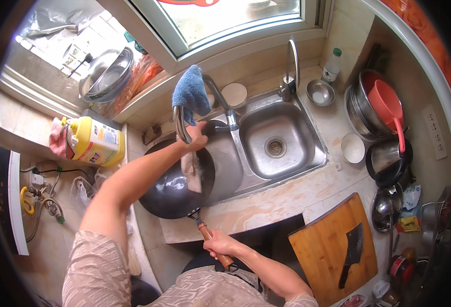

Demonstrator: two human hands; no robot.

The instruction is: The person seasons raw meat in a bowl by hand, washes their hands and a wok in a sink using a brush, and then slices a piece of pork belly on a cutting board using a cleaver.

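Observation:
A black wok [171, 184] rests tilted over the left basin of the steel sink. My right hand [223, 245] is closed around its wooden handle [206, 232]. My left hand [197, 137] is beside the curved faucet [221, 92], near its lever; its fingertips are partly hidden, so its grip is unclear. A blue cloth [191, 90] drapes over the spout. Below my left hand, a pale strip [191, 174], perhaps a cloth, extends over the wok's inside.
To the right are the other basin [277, 140], a white bowl [352, 148], stacked pans with a red dipper [385, 98], and a cutting board [310, 245] bearing a cleaver [353, 245]. A yellow jug [102, 142] stands left; a window frame [244, 42] is behind.

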